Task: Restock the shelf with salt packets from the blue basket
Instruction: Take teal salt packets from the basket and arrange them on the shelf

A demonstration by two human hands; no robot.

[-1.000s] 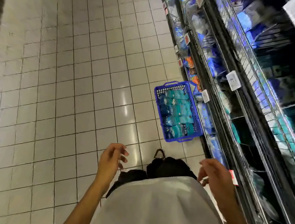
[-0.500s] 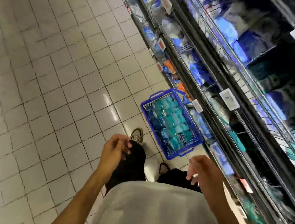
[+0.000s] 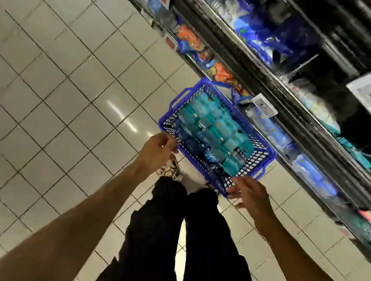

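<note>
**Both hands at the basket**

Nearest, dark trousers (image 3: 183, 240) stand on the tiled floor (image 3: 51, 85). The left hand (image 3: 158, 151) and the right hand (image 3: 250, 193) reach the near rim of the blue basket (image 3: 265, 156), fingers loosely spread, holding nothing. Teal salt packets (image 3: 214, 129) fill it. The shelf (image 3: 294, 100) runs along the right.

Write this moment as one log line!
left hand: at blue basket rim | right hand: at near corner | salt packets: in basket

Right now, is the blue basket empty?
No, the blue basket on the tiled floor is packed with teal salt packets lying in rows.
</note>
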